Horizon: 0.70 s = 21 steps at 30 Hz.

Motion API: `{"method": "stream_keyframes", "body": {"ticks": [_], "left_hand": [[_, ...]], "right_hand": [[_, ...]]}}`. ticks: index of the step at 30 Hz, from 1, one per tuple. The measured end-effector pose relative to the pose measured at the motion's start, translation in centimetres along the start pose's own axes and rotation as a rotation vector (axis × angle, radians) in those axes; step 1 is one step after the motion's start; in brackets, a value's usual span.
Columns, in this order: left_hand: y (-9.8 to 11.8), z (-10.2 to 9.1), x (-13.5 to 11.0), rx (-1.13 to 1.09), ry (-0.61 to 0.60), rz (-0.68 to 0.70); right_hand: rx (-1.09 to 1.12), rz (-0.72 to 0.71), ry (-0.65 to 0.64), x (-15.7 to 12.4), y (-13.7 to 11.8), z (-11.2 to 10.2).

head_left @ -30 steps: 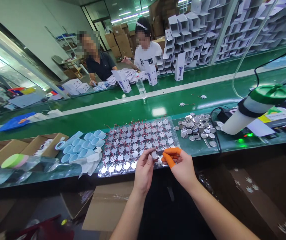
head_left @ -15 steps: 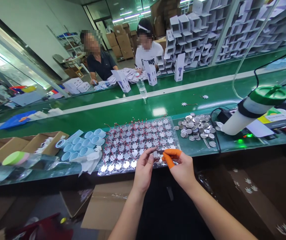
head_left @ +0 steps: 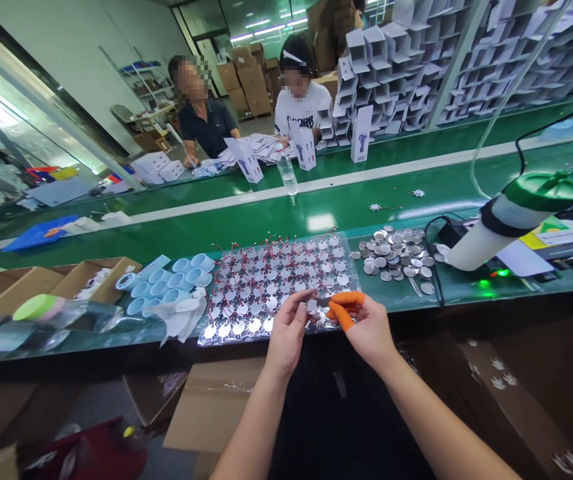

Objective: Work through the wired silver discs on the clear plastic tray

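Green belting of the assembly desk (head_left: pixel 286 220) runs under factory light. The left hand (head_left: pixel 287 337) pinches a small silver coin cell (head_left: pixel 311 306) between thumb and fingers, while the right hand (head_left: pixel 369 327), with orange rubber cots (head_left: pixel 345 312) on its fingers, curls just beside it. Whether it grips, I cannot tell. Both hands stay close together, much as a moment ago, over a clear plastic tray (head_left: pixel 349 267) of red-wired metal discs. Loose coin cells (head_left: pixel 391 257) lie heaped to the right, pale blue plastic rings (head_left: pixel 166 293) to the left — smooth, rounded shapes.
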<state>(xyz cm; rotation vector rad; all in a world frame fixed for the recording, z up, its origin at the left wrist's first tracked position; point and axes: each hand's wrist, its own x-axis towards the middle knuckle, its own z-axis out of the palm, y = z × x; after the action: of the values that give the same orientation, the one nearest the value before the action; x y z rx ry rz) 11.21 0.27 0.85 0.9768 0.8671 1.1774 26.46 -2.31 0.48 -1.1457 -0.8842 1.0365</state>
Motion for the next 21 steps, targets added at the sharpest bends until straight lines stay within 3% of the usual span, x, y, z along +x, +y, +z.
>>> {"method": "stream_keyframes", "body": {"ticks": [3, 11, 21], "left_hand": [[-0.10, -0.16, 0.13, -0.007, -0.012, -0.001], [-0.42, -0.71, 0.29, -0.022, -0.032, 0.003], [-0.47, -0.72, -0.03, 0.119, 0.002, 0.034]], "right_hand": [[-0.119, -0.102, -0.012, 0.01, -0.01, -0.19], [-0.244, -0.159, -0.028, -0.01, -0.12, -0.30], [-0.084, -0.022, -0.037, 0.08, 0.09, 0.28]]}}
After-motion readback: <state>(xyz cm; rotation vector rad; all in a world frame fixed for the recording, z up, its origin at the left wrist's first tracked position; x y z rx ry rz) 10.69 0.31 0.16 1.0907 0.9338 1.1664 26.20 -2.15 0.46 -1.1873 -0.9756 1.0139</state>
